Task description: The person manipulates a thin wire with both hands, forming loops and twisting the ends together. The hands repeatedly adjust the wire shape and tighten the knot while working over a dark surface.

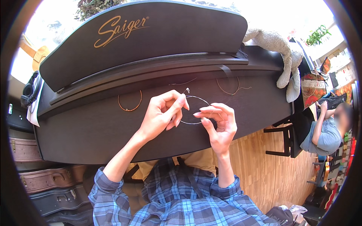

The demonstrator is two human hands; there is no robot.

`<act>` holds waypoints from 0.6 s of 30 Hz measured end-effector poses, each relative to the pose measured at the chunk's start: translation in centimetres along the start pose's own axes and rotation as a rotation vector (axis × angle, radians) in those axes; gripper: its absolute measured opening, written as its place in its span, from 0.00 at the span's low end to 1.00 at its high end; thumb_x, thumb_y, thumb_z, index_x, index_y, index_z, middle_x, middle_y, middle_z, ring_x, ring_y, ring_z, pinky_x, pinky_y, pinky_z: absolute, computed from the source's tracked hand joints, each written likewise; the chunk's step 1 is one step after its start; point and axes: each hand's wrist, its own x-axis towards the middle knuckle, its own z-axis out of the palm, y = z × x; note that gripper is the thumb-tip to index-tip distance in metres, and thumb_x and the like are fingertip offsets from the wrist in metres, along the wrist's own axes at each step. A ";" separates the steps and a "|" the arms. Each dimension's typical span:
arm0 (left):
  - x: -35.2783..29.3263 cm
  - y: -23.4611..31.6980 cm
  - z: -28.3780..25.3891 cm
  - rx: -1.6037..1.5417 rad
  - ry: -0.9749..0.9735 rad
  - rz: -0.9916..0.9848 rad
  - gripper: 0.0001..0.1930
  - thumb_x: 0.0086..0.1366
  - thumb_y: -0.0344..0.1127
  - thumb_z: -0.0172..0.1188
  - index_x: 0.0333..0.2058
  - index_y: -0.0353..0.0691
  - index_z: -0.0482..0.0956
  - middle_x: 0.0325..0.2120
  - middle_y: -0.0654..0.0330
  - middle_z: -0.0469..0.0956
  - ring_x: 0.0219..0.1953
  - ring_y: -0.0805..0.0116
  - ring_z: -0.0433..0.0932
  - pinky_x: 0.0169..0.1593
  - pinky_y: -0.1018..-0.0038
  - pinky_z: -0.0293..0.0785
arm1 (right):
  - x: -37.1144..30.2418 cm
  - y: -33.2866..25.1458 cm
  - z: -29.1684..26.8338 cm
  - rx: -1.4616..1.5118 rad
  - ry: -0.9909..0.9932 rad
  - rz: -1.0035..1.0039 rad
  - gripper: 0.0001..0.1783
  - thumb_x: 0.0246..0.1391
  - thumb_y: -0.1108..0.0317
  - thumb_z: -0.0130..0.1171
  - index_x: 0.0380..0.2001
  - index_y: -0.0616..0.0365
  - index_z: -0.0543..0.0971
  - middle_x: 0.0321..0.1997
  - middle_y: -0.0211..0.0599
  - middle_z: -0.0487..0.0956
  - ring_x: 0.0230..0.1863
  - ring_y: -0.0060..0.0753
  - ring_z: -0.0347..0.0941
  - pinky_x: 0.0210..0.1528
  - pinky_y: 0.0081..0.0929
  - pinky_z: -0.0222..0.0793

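A thin silvery coiled guitar string (191, 123) forms a loop between my hands, above the dark top of a piano-like instrument. My left hand (160, 112) pinches the loop's left side between thumb and fingers, and a short end with a small pale tip (187, 90) sticks up beyond them. On the loop's right side my right hand (221, 126) is closed, with thumb and fingertips on the wire. Lying on the dark surface are a copper-coloured coiled string (130, 110) at the left and a thin coiled string (229, 93) at the right.
A loose wire piece (183, 83) lies behind my hands, before the raised black music stand (169, 34). A grey plush toy (290, 64) drapes over the right end, headphones (31, 90) hang at the left. Instrument cases (49, 179) are stacked lower left; a seated person (328, 130) is at right.
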 end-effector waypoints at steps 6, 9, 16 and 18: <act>0.2 -0.1 0.1 -0.093 -0.066 -0.034 0.14 0.77 0.40 0.51 0.37 0.35 0.76 0.16 0.61 0.77 0.13 0.79 0.70 0.19 0.82 0.65 | -0.6 -0.1 0.1 0.019 0.165 0.080 0.17 0.57 0.81 0.65 0.50 0.67 0.76 0.36 0.47 0.86 0.36 0.37 0.86 0.36 0.27 0.83; 0.3 -0.4 0.1 -0.154 -0.088 -0.020 0.14 0.78 0.39 0.51 0.37 0.33 0.75 0.18 0.59 0.77 0.15 0.76 0.73 0.21 0.80 0.69 | -0.5 -0.1 -0.1 0.032 0.200 0.052 0.15 0.61 0.79 0.63 0.51 0.66 0.80 0.35 0.45 0.85 0.32 0.36 0.85 0.28 0.21 0.79; 0.5 -0.5 -0.3 -0.225 -0.060 -0.044 0.14 0.77 0.38 0.51 0.36 0.34 0.75 0.18 0.59 0.76 0.15 0.76 0.72 0.21 0.81 0.68 | -0.4 -0.3 0.0 -0.045 0.182 0.048 0.09 0.58 0.81 0.63 0.42 0.66 0.85 0.35 0.42 0.83 0.30 0.32 0.84 0.25 0.17 0.75; 0.4 -0.4 -0.2 -0.235 -0.058 -0.046 0.13 0.77 0.38 0.51 0.36 0.34 0.75 0.17 0.60 0.76 0.15 0.77 0.72 0.21 0.81 0.68 | -0.4 -0.3 -0.3 -0.082 0.107 -0.018 0.09 0.55 0.83 0.64 0.40 0.65 0.86 0.36 0.42 0.83 0.30 0.31 0.84 0.26 0.18 0.77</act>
